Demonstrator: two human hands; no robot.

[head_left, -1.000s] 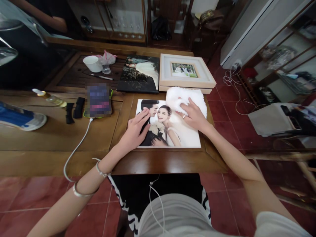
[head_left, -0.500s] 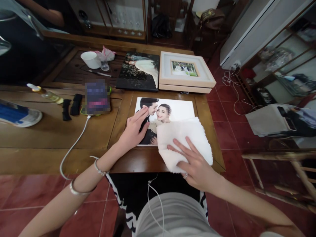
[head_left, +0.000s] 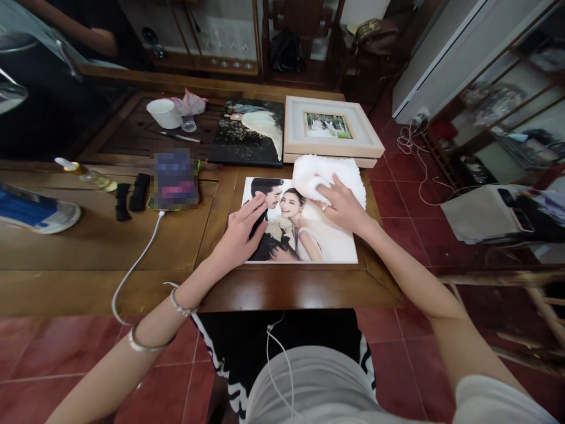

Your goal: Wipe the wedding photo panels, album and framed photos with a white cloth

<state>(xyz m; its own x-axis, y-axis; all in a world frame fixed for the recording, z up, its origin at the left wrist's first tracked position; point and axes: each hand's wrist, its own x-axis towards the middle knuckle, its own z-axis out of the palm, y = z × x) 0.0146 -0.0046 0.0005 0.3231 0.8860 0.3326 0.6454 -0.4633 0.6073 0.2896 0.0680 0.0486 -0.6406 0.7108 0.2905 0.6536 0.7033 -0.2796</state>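
A couple's wedding photo panel point(head_left: 326, 238) lies flat on the wooden table in front of me. My left hand point(head_left: 243, 231) rests flat on its left side, fingers stretched out and holding nothing. Over the panel's upper right corner, my right hand point(head_left: 343, 207) has hold of a fluffy white cloth point(head_left: 309, 169), thumb and fingers partly sunk into it. The cloth is bunched and covers that corner, reaching close to the framed picture behind.
Behind the panel are a dark wedding photo point(head_left: 249, 132) and a light wooden picture frame point(head_left: 293, 126). To the left lie a phone point(head_left: 175, 176) on a white cable, a dropper bottle point(head_left: 95, 178) and a blue-white bottle point(head_left: 30, 206). Farther back is a white cup point(head_left: 163, 113).
My right hand has carried the cloth away from me, from the panel's lower right to its upper right, uncovering the lower right part. My left hand stays on the panel.
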